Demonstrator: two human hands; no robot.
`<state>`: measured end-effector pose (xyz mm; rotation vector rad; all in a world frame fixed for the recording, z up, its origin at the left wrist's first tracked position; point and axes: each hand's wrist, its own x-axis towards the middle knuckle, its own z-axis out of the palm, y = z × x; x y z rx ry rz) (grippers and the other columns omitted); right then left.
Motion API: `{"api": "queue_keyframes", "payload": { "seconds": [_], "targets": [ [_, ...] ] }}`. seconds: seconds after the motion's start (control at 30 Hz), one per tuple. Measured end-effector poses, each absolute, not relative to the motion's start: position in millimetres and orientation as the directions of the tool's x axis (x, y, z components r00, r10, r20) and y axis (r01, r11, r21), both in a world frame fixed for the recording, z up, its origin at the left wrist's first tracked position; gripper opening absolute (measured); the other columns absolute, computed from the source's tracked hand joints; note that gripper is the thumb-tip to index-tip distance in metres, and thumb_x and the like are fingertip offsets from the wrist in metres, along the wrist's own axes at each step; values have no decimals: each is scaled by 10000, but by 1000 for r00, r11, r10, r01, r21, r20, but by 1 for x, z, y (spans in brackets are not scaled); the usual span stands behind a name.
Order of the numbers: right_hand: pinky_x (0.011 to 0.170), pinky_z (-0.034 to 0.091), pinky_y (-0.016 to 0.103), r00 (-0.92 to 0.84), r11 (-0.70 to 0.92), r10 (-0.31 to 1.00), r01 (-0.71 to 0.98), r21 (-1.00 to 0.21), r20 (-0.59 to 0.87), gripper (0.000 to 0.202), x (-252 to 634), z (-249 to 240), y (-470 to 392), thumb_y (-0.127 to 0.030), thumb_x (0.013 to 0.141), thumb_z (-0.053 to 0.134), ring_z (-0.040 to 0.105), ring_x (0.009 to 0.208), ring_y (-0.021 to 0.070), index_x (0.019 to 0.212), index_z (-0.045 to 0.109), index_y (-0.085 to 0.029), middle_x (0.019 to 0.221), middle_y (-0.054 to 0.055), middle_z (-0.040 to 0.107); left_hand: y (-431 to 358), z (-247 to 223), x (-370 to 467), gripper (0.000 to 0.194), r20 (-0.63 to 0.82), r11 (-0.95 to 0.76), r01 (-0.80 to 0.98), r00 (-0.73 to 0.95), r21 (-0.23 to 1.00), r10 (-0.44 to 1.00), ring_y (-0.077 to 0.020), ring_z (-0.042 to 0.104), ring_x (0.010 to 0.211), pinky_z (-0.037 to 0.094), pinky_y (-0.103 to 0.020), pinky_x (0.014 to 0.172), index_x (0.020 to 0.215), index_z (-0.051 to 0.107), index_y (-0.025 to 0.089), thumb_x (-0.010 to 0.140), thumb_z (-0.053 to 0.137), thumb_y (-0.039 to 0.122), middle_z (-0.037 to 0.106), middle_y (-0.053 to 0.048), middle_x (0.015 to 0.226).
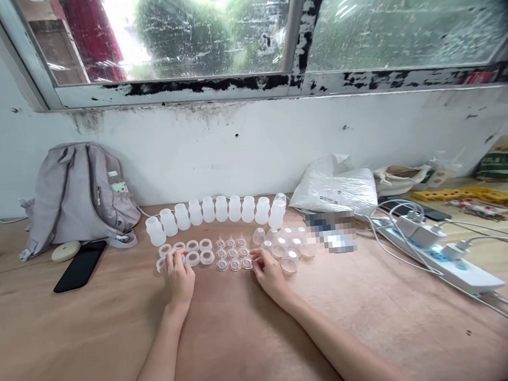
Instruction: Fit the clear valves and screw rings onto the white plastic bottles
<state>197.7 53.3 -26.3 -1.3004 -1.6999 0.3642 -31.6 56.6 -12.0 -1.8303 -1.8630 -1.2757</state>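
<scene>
My left hand is over the left end of the white screw rings, its fingers bent down and closed on a ring at the front left. My right hand reaches the right side of the clear bottle nipples, its thumb and fingers closed around the edge of one. Behind them, several frosted baby bottles stand upright in a curved row. The rightmost bottle has a clear top on it. To the right of my right hand lie several clear domed caps.
A grey backpack, a black phone and a round cream object are at left. On the right are a plastic bag, a blurred-out item and a white power strip with loose cables.
</scene>
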Motion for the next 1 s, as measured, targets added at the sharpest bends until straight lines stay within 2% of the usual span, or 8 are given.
{"api": "queue_keyframes", "payload": {
  "seconds": [0.17, 0.27, 0.37, 0.47, 0.63, 0.7, 0.87, 1.0],
  "targets": [
    [623, 442, 283, -28, 486, 790, 638, -597, 613, 156, 210, 6, 73, -148, 782, 372, 534, 677, 159, 834, 516, -175, 778, 53, 553, 54, -15, -18, 323, 744, -384, 849, -14, 361, 668, -216, 505, 918, 383, -366, 823, 849, 500, 186, 662, 358, -35, 536, -59, 905],
    [713, 434, 318, -58, 480, 735, 747, -459, 675, 243, 229, 37, 106, -129, 777, 353, 532, 784, 182, 959, 510, -168, 912, 90, 529, 52, -16, -13, 327, 743, -465, 803, 41, 373, 668, -204, 504, 914, 391, -363, 822, 850, 490, 186, 668, 350, -47, 530, -53, 902],
    [839, 368, 401, 29, 295, 732, 887, -355, 681, 379, 254, 62, 145, -162, 741, 429, 432, 1045, 273, 1119, 458, -150, 1135, 156, 430, 51, -18, -10, 337, 742, -515, 768, 79, 380, 666, -200, 500, 908, 399, -364, 818, 850, 488, 186, 666, 345, -58, 527, -49, 898],
    [855, 332, 448, 189, 66, 815, 909, -412, 548, 433, 279, 70, 172, -239, 728, 484, 382, 1100, 326, 1150, 448, -151, 1202, 184, 384, 51, -19, -9, 361, 744, -540, 749, 95, 385, 662, -199, 499, 898, 406, -367, 811, 868, 490, 185, 661, 339, -68, 529, -48, 896],
    [733, 397, 355, 197, 62, 879, 857, -512, 435, 364, 300, 60, 175, -313, 748, 463, 529, 834, 249, 1059, 471, -125, 889, 133, 568, 52, -17, -11, 350, 752, -540, 735, 62, 410, 656, -193, 505, 884, 414, -359, 798, 876, 495, 182, 673, 347, -62, 534, -46, 876],
    [686, 398, 346, 215, 105, 833, 842, -529, 509, 357, 301, 62, 163, -343, 754, 454, 528, 749, 233, 1038, 465, -127, 802, 105, 572, 50, -15, -10, 327, 769, -554, 725, 53, 409, 637, -184, 511, 870, 417, -350, 790, 870, 497, 183, 692, 350, -49, 539, -42, 864],
    [625, 390, 304, 304, 279, 565, 805, -524, 767, 346, 283, 80, 111, -387, 815, 395, 483, 637, 171, 1078, 441, -166, 755, 43, 530, 34, -9, 1, 202, 846, -622, 718, 87, 312, 526, -193, 510, 930, 394, -361, 822, 935, 497, 195, 753, 480, 108, 542, -57, 935],
    [515, 365, 241, 145, 439, 673, 712, -549, 726, 257, 245, 62, 65, -352, 841, 371, 446, 523, 126, 1002, 478, -183, 636, -8, 492, 22, -2, 18, 563, 791, -640, 715, 206, 280, 576, -265, 431, 1085, 332, -432, 900, 1155, 409, 191, 675, 617, 399, 463, -129, 1165]
  ]
}}
